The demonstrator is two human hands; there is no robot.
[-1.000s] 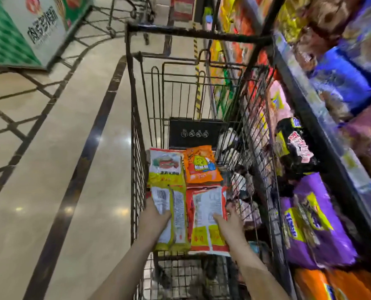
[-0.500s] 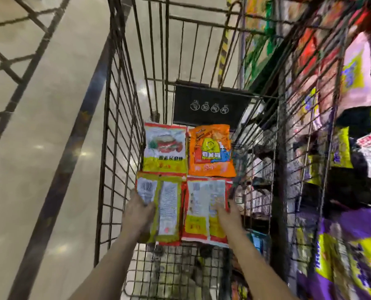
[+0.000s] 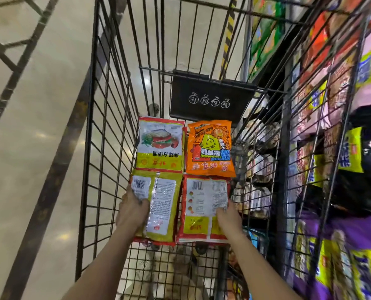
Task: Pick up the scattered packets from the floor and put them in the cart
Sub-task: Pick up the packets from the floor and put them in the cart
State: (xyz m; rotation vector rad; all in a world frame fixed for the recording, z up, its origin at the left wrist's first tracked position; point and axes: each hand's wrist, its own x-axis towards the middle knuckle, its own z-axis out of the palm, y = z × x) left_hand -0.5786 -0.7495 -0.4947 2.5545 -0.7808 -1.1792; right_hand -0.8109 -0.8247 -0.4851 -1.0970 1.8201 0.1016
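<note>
Both my arms reach down into the black wire cart (image 3: 106,148). My left hand (image 3: 132,210) grips the left edge of a yellow packet (image 3: 162,204) that lies back side up, barcode showing. My right hand (image 3: 228,217) holds the right edge of a red packet (image 3: 202,204), also back side up. The two packets lie side by side low in the cart basket. Just beyond them a yellow-and-white packet with a food picture (image 3: 160,146) and an orange packet (image 3: 210,148) rest face up.
A black sign plate (image 3: 210,98) hangs on the cart's far wall. Shelves crowded with snack bags (image 3: 353,159) stand close against the cart's right side. Glossy beige floor with a dark stripe (image 3: 39,137) stretches to the left.
The view has tilted down and closed in on the cart. My hands have lowered the yellow and red packets deeper into the basket, still holding them.
</note>
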